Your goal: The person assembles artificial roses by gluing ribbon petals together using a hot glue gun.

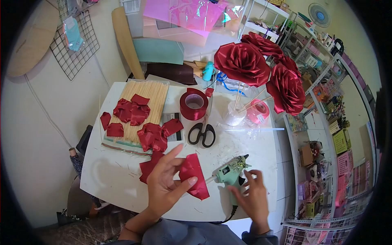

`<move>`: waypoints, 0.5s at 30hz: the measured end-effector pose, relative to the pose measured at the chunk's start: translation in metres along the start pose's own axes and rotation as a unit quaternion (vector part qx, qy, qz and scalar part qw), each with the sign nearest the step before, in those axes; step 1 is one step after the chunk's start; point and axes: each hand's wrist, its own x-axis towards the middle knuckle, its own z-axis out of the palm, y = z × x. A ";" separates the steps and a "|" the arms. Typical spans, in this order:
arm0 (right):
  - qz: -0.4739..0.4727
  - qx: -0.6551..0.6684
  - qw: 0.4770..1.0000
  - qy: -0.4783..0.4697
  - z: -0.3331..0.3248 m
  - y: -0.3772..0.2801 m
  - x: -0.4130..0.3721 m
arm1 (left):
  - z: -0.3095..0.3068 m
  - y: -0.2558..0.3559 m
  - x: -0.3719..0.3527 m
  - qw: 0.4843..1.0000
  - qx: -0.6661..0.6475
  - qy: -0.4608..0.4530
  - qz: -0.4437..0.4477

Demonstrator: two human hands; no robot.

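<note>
A folded piece of red satin ribbon [193, 175] is in my left hand [167, 179], pinched between thumb and fingers at the table's front. My right hand [252, 196] has its fingers apart beside the green glue gun [232, 171], whose cable runs to the front edge; whether the fingertips touch it I cannot tell. Red ribbon petals [131, 111] lie on a pack of thin wooden sticks [155, 92] at the left, and more petals [152, 137] lie nearer. Another red piece [148, 168] is partly hidden behind my left hand.
A red ribbon roll [182, 105] and black scissors [201, 135] lie mid-table. Large red ribbon roses [242, 64] stand at the back right, near a white holder with sticks [235, 114] and a pink roll [259, 111]. Loaded shelves [326, 163] line the right.
</note>
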 end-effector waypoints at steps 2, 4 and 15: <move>0.001 0.026 0.998 0.052 -0.019 -0.007 0.009 | 0.000 -0.004 -0.001 0.999 -0.011 -0.022 -0.020; -0.102 0.130 0.986 0.009 -0.037 -0.017 0.024 | 0.004 -0.006 -0.002 0.995 -0.020 -0.065 -0.072; -0.120 0.438 0.875 -0.166 -0.012 -0.017 0.056 | 0.013 -0.012 -0.004 0.981 -0.003 -0.153 -0.116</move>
